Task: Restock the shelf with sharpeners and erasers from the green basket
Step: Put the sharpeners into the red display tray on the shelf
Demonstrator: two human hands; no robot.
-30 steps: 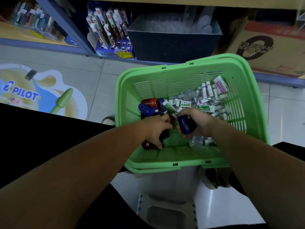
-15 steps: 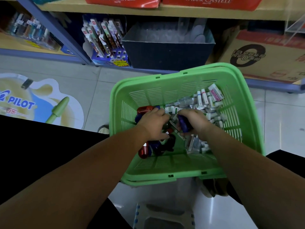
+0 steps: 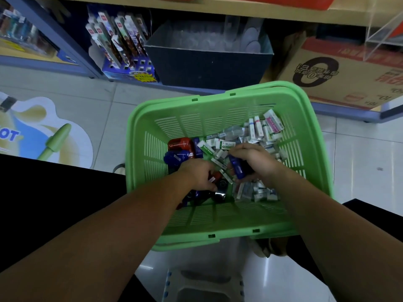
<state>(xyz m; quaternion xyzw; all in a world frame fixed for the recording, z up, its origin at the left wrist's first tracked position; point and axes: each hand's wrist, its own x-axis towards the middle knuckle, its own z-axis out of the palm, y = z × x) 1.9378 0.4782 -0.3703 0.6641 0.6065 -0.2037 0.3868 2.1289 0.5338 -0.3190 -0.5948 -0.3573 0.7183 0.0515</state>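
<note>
Both hands were down inside the green basket [image 3: 139, 149], which sat tilted in front of the person, above a pale stool and close to the lower shelves. The right hand [image 3: 254, 161] was closed round a blue sharpener [image 3: 236, 168], held just over the heap of boxed erasers [image 3: 259, 129] that filled the right and far side of the basket. It had that same sharpener a second earlier, so nothing had left the basket on that side.

What had changed was the left hand [image 3: 199, 175]. A second before it was up against the right one by the blue sharpener; half a second before it lay over the red and blue sharpeners [image 3: 180, 147] at the basket's left. Now it had dropped nearer the person, fingers curled down into the dark sharpeners lying there, and the red and blue ones further up were uncovered again. A red one with a white label lay right at its fingertips, but I couldn't tell whether the fingers had actually closed on anything.

To my eye that meant the picking was still going on: one sharpener in hand, a second being hunted for, and no trip yet to the shelf [image 3: 250, 11] overhead. The basket looked far from emptied, with most erasers untouched, so the restocking seemed at an early stage.
</note>
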